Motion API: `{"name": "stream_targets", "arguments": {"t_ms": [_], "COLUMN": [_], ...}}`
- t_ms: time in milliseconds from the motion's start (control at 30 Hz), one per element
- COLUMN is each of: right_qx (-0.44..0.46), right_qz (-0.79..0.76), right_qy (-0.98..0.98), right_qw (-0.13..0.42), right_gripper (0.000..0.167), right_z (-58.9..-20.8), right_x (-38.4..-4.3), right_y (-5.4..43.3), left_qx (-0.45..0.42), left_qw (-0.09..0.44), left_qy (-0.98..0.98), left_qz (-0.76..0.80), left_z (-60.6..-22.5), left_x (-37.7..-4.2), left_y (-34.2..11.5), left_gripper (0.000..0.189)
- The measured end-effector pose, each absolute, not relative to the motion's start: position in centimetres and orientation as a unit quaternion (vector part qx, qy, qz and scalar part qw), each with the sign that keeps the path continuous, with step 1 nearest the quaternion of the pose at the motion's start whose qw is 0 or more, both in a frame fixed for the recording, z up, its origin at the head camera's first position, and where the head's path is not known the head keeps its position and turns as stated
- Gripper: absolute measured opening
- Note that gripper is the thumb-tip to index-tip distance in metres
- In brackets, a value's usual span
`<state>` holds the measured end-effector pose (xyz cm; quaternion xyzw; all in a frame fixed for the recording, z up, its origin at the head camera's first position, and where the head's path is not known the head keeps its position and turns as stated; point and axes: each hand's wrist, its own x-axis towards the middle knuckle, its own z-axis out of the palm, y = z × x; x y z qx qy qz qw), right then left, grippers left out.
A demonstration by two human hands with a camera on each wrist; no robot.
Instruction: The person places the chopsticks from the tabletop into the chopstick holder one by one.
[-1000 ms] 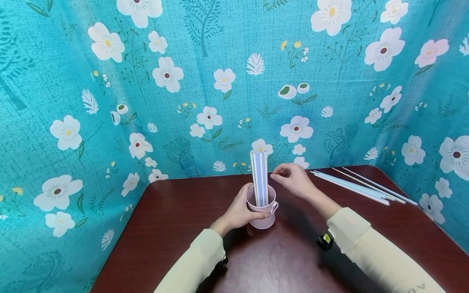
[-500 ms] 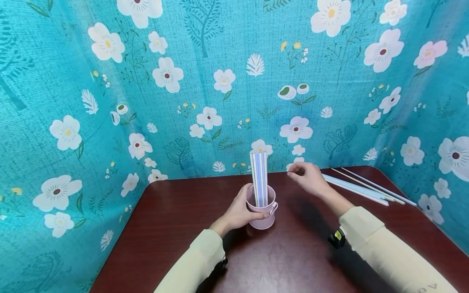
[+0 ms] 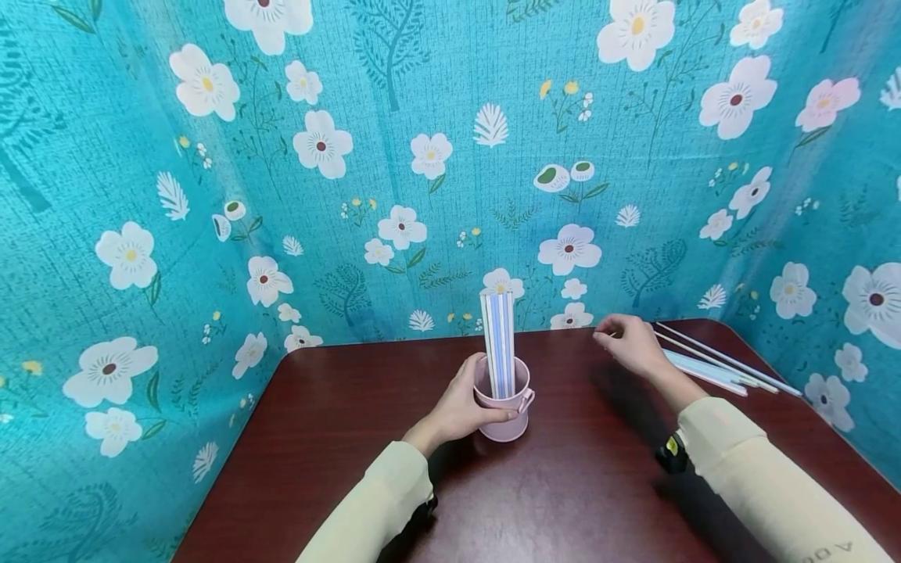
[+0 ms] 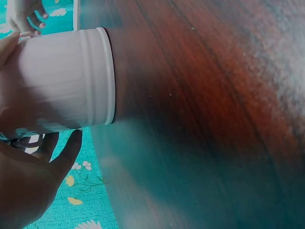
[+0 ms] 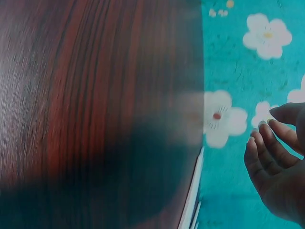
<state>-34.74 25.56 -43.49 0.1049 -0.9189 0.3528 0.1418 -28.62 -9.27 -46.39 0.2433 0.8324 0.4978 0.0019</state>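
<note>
Grip clamped round a pale pink, round, rimmed bucket (image 3: pixel 505 427), a person's left hand (image 3: pixel 457 404) lays its thumb across the front while the bucket stands upright on a dark red-brown, wood-grain worktop (image 3: pixel 338 438). One bucket shows, with one small side handle (image 3: pixel 527 399) at its right. Holding it below the rim, as here, seems sound practice: the mouth is left free. Rising from it, tilted slightly left, are slender, straight white and blue sticks (image 3: pixel 500 344), several of them, packed too tightly for a sure count.

Right of centre, the person's right hand (image 3: pixel 633 344) hangs over the worktop's far part, its grip loosely curved, thumb and fingertips slightly apart in the right wrist view, with nothing seen between them. Farther right lie the loose sticks: one packed group of pale blue and white sticks (image 3: pixel 705 370), its number untold and partly hidden by the hand, then two singles, one slim pale yellow stick (image 3: pixel 704 356) and one slim grey-blue stick (image 3: pixel 732 360).

By appearances, the step in hand is picking up from that pile. A clean lift likely calls for pinching one end between thumb and fingertip, clear of its neighbours, since thin rods may roll. One teal floral fabric curtain (image 3: pixel 436 78) hangs behind.
</note>
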Motion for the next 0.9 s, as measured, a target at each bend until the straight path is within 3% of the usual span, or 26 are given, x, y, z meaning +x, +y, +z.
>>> {"name": "stream_targets", "arguments": {"t_ms": [267,900], "right_qx": [0.080,0.036], "right_qz": [0.320,0.239], "right_qy": [-0.931,-0.965], "right_qw": [0.153,0.102], "right_gripper": [0.018,0.025], "right_z": [-45.3,-47.3], "right_x": [-35.3,-35.1], "right_y": [29.0,34.9], "left_qx": [0.240,0.237], "left_qw": [0.006,0.006], "left_qy": [0.835,0.838], "left_qz": [0.495,0.492], "left_z": [-46.4,-46.3], "left_x": [-28.5,-28.6], "left_y": [-9.2,-9.3], "left_gripper": [0.098,0.099]}}
